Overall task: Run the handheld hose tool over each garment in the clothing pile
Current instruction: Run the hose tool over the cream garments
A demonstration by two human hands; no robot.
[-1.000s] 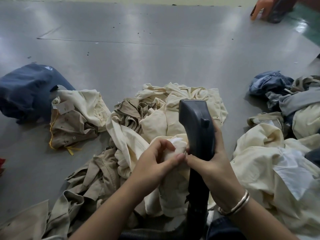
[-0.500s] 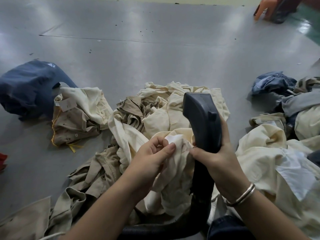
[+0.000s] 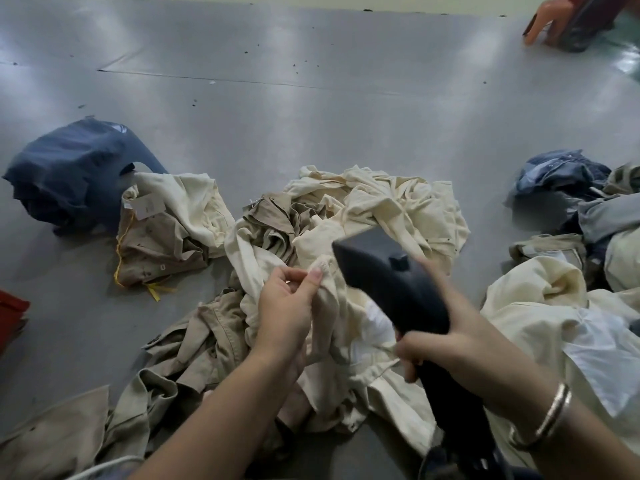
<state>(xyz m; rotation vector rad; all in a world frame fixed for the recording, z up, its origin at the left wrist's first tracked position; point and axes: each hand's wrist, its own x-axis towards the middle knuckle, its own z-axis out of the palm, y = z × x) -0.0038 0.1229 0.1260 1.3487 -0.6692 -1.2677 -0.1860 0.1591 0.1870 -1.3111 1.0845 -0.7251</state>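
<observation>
Left hand (image 3: 287, 306) pinching cream garment (image 3: 332, 327) fold, lifted off pile (image 3: 346, 216). Right hand (image 3: 450, 341) wrapped round tool (image 3: 391, 282), head tilted left, just beside fold.

Soft overhead glare, blurred tool, wide-angle warp

Cream garment (image 3: 349, 344) and khaki ones (image 3: 204, 337) heaped together — the hose tool (image 3: 391, 285) is dark grey, nearly black. Navy bundle (image 3: 69, 171) at left (plain, unpatterned), silver bangle (image 3: 550, 415), grey floor (image 3: 311, 116).
</observation>
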